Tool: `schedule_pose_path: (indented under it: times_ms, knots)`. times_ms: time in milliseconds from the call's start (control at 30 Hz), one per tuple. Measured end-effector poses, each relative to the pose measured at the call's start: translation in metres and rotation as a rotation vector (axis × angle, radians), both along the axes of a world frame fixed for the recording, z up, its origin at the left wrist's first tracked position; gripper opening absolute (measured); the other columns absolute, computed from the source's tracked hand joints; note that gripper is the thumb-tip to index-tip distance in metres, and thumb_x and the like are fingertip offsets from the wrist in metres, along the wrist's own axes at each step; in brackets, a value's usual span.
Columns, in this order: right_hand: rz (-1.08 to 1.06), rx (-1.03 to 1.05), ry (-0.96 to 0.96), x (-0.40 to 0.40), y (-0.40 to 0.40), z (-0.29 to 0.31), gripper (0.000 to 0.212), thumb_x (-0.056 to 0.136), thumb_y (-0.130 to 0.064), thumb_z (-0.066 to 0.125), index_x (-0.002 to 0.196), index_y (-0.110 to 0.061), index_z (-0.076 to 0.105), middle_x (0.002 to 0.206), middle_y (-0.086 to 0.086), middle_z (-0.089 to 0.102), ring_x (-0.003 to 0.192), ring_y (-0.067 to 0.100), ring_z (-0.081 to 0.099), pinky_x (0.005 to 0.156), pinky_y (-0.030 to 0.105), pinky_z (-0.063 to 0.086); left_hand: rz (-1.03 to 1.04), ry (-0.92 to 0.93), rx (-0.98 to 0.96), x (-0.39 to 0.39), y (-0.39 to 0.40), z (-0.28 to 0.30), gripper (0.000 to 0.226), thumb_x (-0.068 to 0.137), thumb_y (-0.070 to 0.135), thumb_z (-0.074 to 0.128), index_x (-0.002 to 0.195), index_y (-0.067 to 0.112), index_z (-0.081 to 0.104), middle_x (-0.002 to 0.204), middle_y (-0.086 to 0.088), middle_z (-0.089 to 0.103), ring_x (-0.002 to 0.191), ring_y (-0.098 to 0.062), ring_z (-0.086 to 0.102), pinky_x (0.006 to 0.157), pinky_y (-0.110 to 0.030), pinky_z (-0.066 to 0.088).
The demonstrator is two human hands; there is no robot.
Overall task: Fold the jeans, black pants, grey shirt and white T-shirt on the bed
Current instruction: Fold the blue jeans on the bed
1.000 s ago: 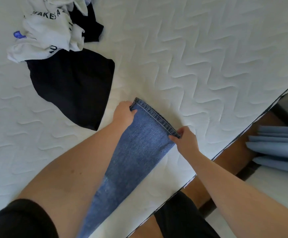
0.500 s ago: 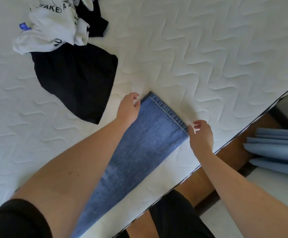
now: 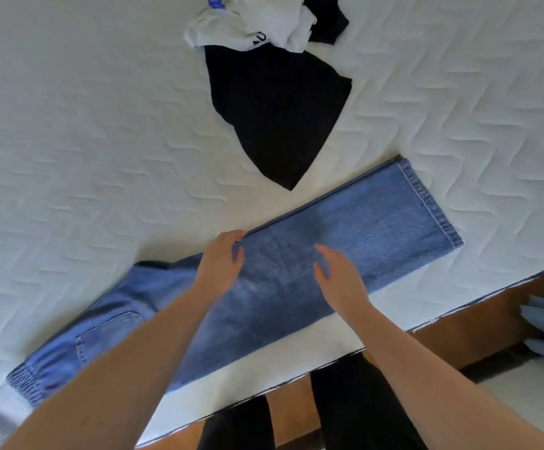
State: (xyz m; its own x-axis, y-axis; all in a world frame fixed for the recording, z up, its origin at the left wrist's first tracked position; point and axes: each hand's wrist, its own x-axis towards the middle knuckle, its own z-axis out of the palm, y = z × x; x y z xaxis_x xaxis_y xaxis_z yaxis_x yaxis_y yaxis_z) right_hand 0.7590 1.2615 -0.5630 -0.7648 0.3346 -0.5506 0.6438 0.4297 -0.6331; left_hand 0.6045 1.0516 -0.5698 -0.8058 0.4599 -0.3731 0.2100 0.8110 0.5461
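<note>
Both hems released, my left hand (image 3: 220, 261) and right hand (image 3: 339, 274) now hover open over the jeans (image 3: 361, 228), laid flat along the bed (image 3: 69, 141) edge, ready for folding.

both hands (image 3: 220, 264) (image 3: 340, 277) open, fingers spread, palms down

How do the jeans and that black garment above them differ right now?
The jeans are blue and stretched out long and flat; the black garment lies in a loose, rough triangle. Both hands hover at the jeans; none is near the black garment, which the white T-shirt partly covers. Both lie on the bed.
</note>
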Motion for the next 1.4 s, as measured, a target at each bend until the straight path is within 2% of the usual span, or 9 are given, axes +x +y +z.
schedule_pose_path:
  times_ms: [133,367,633,733,933,1067,1200,1300,1400]
  knots:
    - [0.144,-0.022,0.006,-0.022,-0.071,0.006,0.046,0.102,-0.027,0.044,0.148,-0.023,0.038,0.149,0.0,0.043,0.137,0.017,0.038,0.111,0.033,0.035,0.137,0.036,-0.053,0.003,-0.096,0.008,0.034,0.092,0.005,0.057,0.126,0.006,0.059,0.124,-0.013,0.06,0.112,-0.031,0.058,0.1,-0.035,0.04]
    - [0.341,0.062,0.028,-0.065,-0.172,0.008,0.044,0.102,-0.024,0.047,0.145,-0.018,0.043,0.145,0.002,0.048,0.133,0.02,0.043,0.109,0.035,0.036,0.265,0.022,-0.106,0.008,-0.222,0.018,0.036,0.092,0.005,0.057,0.128,0.005,0.058,0.126,-0.017,0.058,0.113,-0.036,0.055,0.098,-0.041,0.04]
    - [0.471,0.183,0.026,-0.121,-0.236,-0.006,0.048,0.099,-0.026,0.054,0.145,-0.018,0.043,0.142,0.001,0.051,0.13,0.023,0.045,0.108,0.037,0.034,0.334,-0.06,-0.046,0.004,-0.273,0.011,0.036,0.096,0.014,0.055,0.132,0.012,0.055,0.131,-0.01,0.055,0.116,-0.028,0.055,0.1,-0.042,0.042]
    - [0.564,0.33,0.05,-0.144,-0.247,-0.016,0.049,0.096,-0.035,0.057,0.141,-0.022,0.046,0.136,-0.001,0.053,0.127,0.022,0.044,0.107,0.036,0.028,0.341,-0.099,-0.03,-0.003,-0.276,0.007,0.04,0.095,0.014,0.054,0.135,0.013,0.053,0.134,-0.008,0.053,0.119,-0.026,0.051,0.102,-0.039,0.041]
    - [0.732,0.469,0.055,-0.177,-0.249,-0.032,0.026,0.096,-0.043,0.053,0.107,-0.024,0.068,0.094,-0.002,0.065,0.097,0.022,0.054,0.088,0.035,0.034,0.286,-0.067,-0.045,-0.027,-0.274,-0.006,0.044,0.093,0.016,0.058,0.136,0.016,0.051,0.135,-0.006,0.052,0.115,-0.028,0.053,0.1,-0.038,0.04]
    - [0.725,0.326,-0.012,-0.19,-0.247,-0.036,0.037,0.101,-0.041,0.045,0.075,-0.015,0.051,0.068,-0.003,0.049,0.067,0.02,0.049,0.068,0.034,0.038,0.206,-0.052,-0.095,-0.047,-0.262,-0.02,0.047,0.094,0.019,0.059,0.14,0.018,0.048,0.14,-0.005,0.047,0.128,-0.027,0.045,0.108,-0.043,0.035]
    - [0.684,0.244,-0.012,-0.193,-0.244,-0.043,0.032,0.101,-0.037,0.047,0.092,-0.009,0.062,0.076,0.003,0.062,0.07,0.022,0.057,0.061,0.034,0.041,0.185,-0.083,-0.165,-0.071,-0.246,-0.035,0.053,0.094,0.029,0.06,0.144,0.02,0.041,0.141,-0.005,0.046,0.129,-0.028,0.044,0.107,-0.04,0.031]
    - [0.646,0.182,0.003,-0.198,-0.243,-0.049,0.021,0.097,-0.032,0.057,0.103,-0.013,0.064,0.09,0.001,0.066,0.082,0.02,0.061,0.074,0.035,0.05,0.199,-0.143,-0.264,-0.089,-0.238,-0.045,0.056,0.092,0.035,0.063,0.142,0.024,0.04,0.136,-0.005,0.051,0.126,-0.029,0.046,0.103,-0.043,0.034]
    - [0.699,0.322,0.042,-0.2,-0.246,-0.053,0.025,0.094,-0.033,0.061,0.11,-0.014,0.06,0.102,0.001,0.06,0.09,0.02,0.059,0.083,0.036,0.049,0.188,-0.174,-0.364,-0.1,-0.234,-0.051,0.044,0.09,0.036,0.066,0.131,0.025,0.052,0.125,-0.004,0.057,0.118,-0.028,0.05,0.095,-0.043,0.038]
